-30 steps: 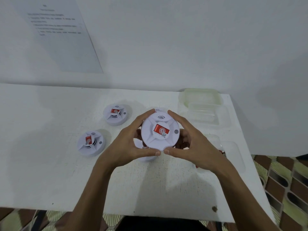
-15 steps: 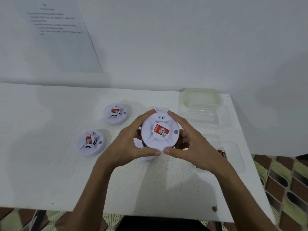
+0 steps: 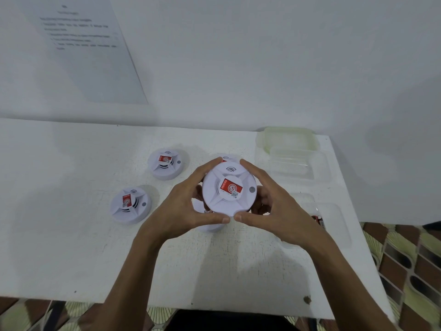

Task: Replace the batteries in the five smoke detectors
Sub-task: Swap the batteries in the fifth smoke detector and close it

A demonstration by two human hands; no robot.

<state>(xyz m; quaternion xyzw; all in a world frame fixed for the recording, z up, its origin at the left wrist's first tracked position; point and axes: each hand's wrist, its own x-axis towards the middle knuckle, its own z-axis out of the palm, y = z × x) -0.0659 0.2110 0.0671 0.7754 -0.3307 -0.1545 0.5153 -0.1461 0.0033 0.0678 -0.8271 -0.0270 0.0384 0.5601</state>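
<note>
The near edge of the white table [image 3: 71, 247] runs under your forearms. Above its middle, your left hand [image 3: 181, 206] and right hand [image 3: 274, 206] both curl round the rim of one smoke detector [image 3: 229, 189]. It is lifted off the tabletop with its red-labelled face towards you. Your thumbs press the near edge, tips almost touching, and your forefingers hook over the far edge. Your other fingers sit behind the body, mostly hidden. It reads as a twisting grip, but I cannot tell whether you are opening or closing it.

Just below your left thumb a second detector [image 3: 210, 226] lies on the table, largely covered. By your right wrist, batteries [image 3: 318, 219] show at a clear tray [image 3: 338, 225]; I cannot tell if they lie in it or beside it.

Further left sit the near-left detector [image 3: 130, 204] and, beyond it, the far-left detector [image 3: 166, 163], both face up and closed. A fifth detector [image 3: 225, 158] peeks out behind your fingertips.

All five are accounted for, yet nothing shows which already hold fresh cells, so treat progress as unknown.

At the far right stand pale containers [image 3: 286, 139], and a printed sheet [image 3: 90, 48] hangs on the wall.
</note>
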